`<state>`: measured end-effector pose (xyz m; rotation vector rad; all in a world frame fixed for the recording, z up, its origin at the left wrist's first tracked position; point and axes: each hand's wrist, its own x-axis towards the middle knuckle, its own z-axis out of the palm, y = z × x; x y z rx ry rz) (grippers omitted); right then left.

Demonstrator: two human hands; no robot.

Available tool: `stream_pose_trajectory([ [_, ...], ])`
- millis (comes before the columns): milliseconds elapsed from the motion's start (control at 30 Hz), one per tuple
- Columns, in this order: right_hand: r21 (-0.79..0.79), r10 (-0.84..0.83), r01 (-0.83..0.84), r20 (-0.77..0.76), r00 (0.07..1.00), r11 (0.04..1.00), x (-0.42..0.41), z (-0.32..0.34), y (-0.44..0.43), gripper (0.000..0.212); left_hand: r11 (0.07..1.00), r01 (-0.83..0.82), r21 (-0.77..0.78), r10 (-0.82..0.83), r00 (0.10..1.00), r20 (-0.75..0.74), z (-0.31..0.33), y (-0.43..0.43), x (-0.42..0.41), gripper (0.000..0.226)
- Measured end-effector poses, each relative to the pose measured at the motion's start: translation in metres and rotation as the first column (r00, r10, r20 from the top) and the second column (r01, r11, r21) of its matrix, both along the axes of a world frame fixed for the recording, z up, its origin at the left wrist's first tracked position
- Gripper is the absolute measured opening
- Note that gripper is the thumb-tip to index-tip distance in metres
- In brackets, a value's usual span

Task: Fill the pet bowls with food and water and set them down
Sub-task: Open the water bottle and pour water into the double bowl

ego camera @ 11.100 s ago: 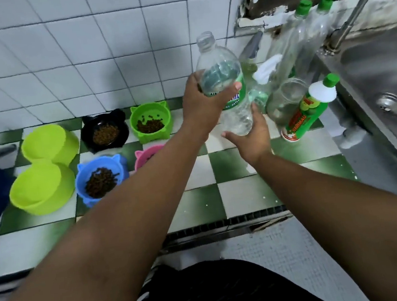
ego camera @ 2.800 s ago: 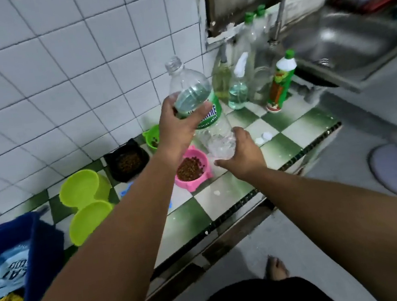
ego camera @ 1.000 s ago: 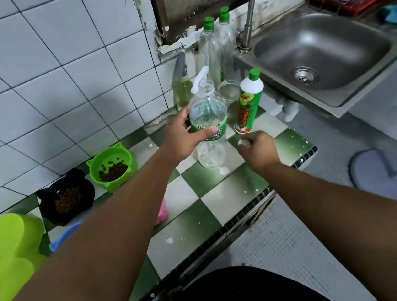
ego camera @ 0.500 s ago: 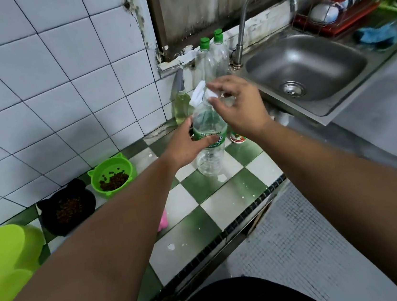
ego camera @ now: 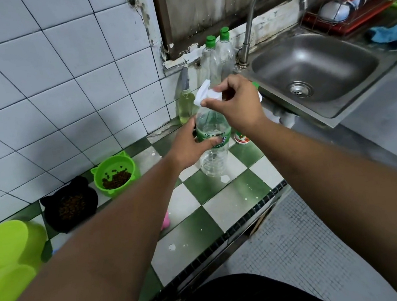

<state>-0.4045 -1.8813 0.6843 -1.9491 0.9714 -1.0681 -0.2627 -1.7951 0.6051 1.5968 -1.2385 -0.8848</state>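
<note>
1. On the checkered counter [ego camera: 225,197], left of the sink [ego camera: 315,73], one clear water bottle [ego camera: 214,153] stands upright.
2. Left hand [ego camera: 188,149]: fingers and thumb are curled round the bottle's middle, over its green label, gripping it firmly.
3. Right hand [ego camera: 239,105]: it is held just above the bottle's mouth, with thumb and fingertips pinched together on a small white cap [ego camera: 215,95]. Whether the cap touches the mouth cannot be told.
4. Bowls, five in view.
   - One green bowl [ego camera: 115,173] and one black bowl [ego camera: 70,203] each hold brown kibble. They stand side by side near the tiled wall.
   - Two lime bowls [ego camera: 9,243] sit at the left edge, one nearer than the other.
   - One pink bowl [ego camera: 165,220] shows only as a sliver behind the left forearm.
5. Other bottles, by the wall behind the water bottle.
   - Two are clear with green caps [ego camera: 227,54].
   - One is a spray bottle of yellow liquid [ego camera: 184,102].
   - One white spray head [ego camera: 202,91] sits just beside the right hand's fingertips.
   - One red-labelled bottle [ego camera: 241,138] is mostly hidden by the right wrist.
6. One curved tap [ego camera: 248,31] rises at the sink's rear corner. One blue cloth [ego camera: 389,35] lies on the far rim.
</note>
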Motion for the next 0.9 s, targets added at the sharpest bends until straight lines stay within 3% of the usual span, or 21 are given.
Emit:
stream_pose_trajectory([
  [100, 0.027, 0.139, -0.14, 0.034, 0.99, 0.99, 0.002, -0.006, 0.005, 0.019, 1.0, -0.007, -0.006, 0.006, 0.999, -0.042, -0.002, -0.001, 0.001, 0.083],
  [200, 0.125, 0.226, -0.258, 0.224, 0.948, 0.958, 0.004, -0.012, 0.008, 0.005, 1.0, 0.005, -0.014, -0.005, 0.998, -0.059, -0.002, -0.001, 0.0, 0.082],
  [267, 0.147, 0.196, -0.246, 0.289, 0.937, 0.958, 0.005, -0.013, 0.007, 0.006, 1.0, 0.001, -0.03, -0.003, 0.998, -0.063, -0.003, -0.001, 0.0, 0.076],
  [367, 0.206, 0.105, -0.179, 0.323, 0.94, 0.962, 0.006, -0.01, 0.009, 0.022, 1.0, -0.003, -0.029, 0.001, 0.997, -0.083, -0.004, 0.0, -0.001, 0.082],
  [500, 0.201, 0.007, -0.065, 0.278, 0.961, 0.977, 0.006, -0.016, 0.009, 0.031, 1.0, 0.001, -0.022, -0.003, 0.996, -0.093, -0.004, 0.0, -0.002, 0.083],
  [667, 0.157, 0.198, -0.228, 0.187, 0.962, 0.961, -0.002, -0.019, 0.011, 0.042, 1.0, 0.008, -0.016, -0.01, 0.993, -0.118, -0.008, 0.001, 0.002, 0.085],
  [900, 0.203, 0.029, -0.077, 0.231, 0.972, 0.976, 0.001, -0.014, 0.009, 0.035, 1.0, -0.012, -0.02, 0.009, 0.993, -0.114, -0.007, 0.002, -0.002, 0.087],
])
